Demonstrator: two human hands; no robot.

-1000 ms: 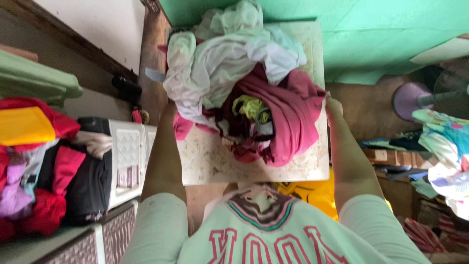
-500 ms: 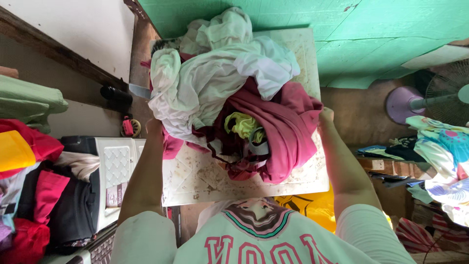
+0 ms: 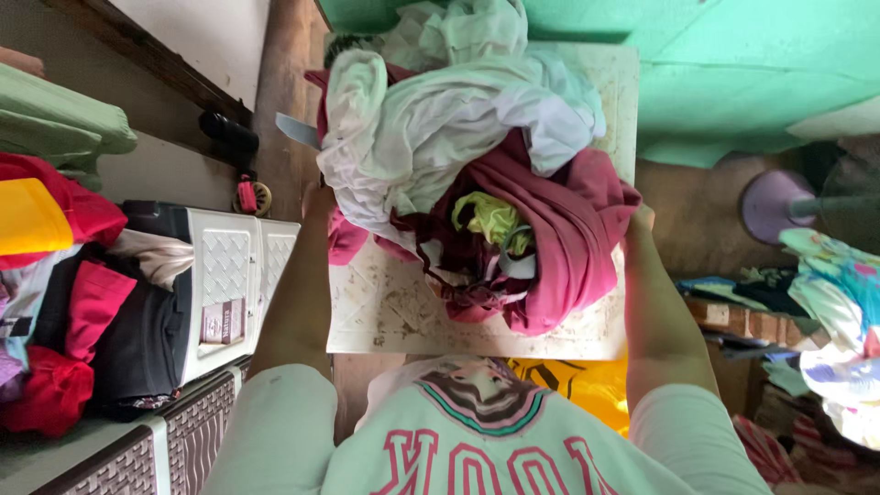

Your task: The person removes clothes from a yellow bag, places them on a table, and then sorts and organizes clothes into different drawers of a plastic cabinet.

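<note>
I hold a stained white flat board (image 3: 394,312) by its two side edges, out in front of my chest. A heap of clothes lies on it: pale white and mint garments (image 3: 440,119) on top, a maroon cloth (image 3: 568,238) at the right, and a yellow-green piece (image 3: 490,215) in the middle. My left hand (image 3: 318,197) grips the left edge, partly hidden under a pink cloth. My right hand (image 3: 642,220) grips the right edge beside the maroon cloth.
A white plastic drawer unit (image 3: 225,293) stands close on the left, with red and black clothes (image 3: 82,312) beside it. A fan with a purple base (image 3: 779,202) and colourful cloths (image 3: 839,302) are at the right. Ahead is a green wall (image 3: 733,73).
The board and its pile have shifted a little to the right and up in view. Both hands keep the same hold on its edges.
</note>
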